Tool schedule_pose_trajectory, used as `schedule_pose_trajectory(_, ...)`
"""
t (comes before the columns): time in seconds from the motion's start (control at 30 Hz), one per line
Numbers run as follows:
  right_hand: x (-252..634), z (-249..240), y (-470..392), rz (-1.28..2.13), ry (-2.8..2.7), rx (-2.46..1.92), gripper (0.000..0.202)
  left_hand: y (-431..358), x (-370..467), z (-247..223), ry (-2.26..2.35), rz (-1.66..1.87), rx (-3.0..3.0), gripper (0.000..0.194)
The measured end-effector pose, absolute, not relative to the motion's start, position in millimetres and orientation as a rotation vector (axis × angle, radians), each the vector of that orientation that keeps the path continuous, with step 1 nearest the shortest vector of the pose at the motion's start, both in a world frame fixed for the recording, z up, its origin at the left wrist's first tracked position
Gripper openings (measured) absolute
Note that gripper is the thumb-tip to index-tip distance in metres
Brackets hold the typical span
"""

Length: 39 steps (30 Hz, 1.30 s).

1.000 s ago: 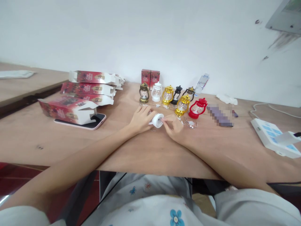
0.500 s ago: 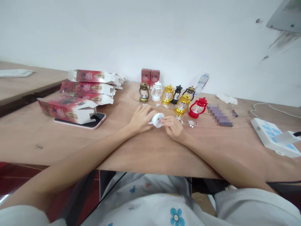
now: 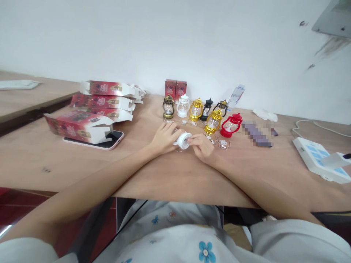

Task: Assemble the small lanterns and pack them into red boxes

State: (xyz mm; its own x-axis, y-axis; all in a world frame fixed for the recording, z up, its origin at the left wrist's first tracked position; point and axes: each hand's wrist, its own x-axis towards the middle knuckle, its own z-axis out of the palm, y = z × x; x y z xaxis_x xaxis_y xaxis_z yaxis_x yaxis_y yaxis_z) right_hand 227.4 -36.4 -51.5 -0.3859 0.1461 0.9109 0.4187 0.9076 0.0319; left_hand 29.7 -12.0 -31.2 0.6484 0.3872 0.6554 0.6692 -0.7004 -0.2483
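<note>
My left hand [image 3: 166, 138] is closed around a white lantern [image 3: 183, 141], which lies on its side with its round base turned toward my right. My right hand [image 3: 202, 146] has its fingers pinched at the base; whatever they may hold there is too small to make out. Behind my hands stand several small lanterns: a bronze one [image 3: 168, 108], a white one [image 3: 182, 106], a black one [image 3: 206, 109], gold ones [image 3: 212, 122] and a red one [image 3: 230, 126]. Small metal pieces [image 3: 224, 144] lie in front of the red lantern.
Red boxes [image 3: 101, 102] with open flaps lie at the left, one on a phone [image 3: 116, 140]. Two upright red boxes [image 3: 176, 90] and a bottle [image 3: 236, 96] stand near the wall. A white power strip [image 3: 315, 157] lies at the right.
</note>
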Motion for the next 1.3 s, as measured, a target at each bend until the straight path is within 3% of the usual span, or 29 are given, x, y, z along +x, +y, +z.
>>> schedule_pose_trajectory(0.23,223,-44,-43,-0.093,-1.781,-0.540,0.014,-13,30,-30,-0.823,-0.819,-2.382,0.029)
schedule_pose_trajectory(0.43,224,-51,-40,0.272,-1.752,-0.735,0.022,-13,27,-29,-0.749,-0.842,-2.370,0.030)
schedule_pose_trajectory(0.57,224,-51,-39,0.304,-1.739,-0.689,0.027,-10,26,-27,-0.820,-0.970,-2.469,0.031)
schedule_pose_trajectory(0.63,224,-49,-39,0.246,-1.740,-0.691,0.025,-6,26,-25,-0.995,-1.209,-2.494,0.035)
schedule_pose_trajectory(0.77,222,-44,-41,-0.050,-2.077,-0.739,0.017,7,26,-26,-1.461,-2.018,-2.320,0.047)
schedule_pose_trajectory(0.97,205,-46,-52,-0.598,-2.572,-0.653,0.022,18,28,-30,-1.690,-3.149,-2.126,0.042)
schedule_pose_trajectory(1.13,198,-46,-63,-0.772,-2.606,-0.665,0.027,16,25,-25,-1.904,-3.451,-1.962,0.034)
schedule_pose_trajectory(1.3,204,-48,-60,-0.493,-2.482,-0.700,0.028,14,24,-23,-1.874,-3.560,-1.949,0.027)
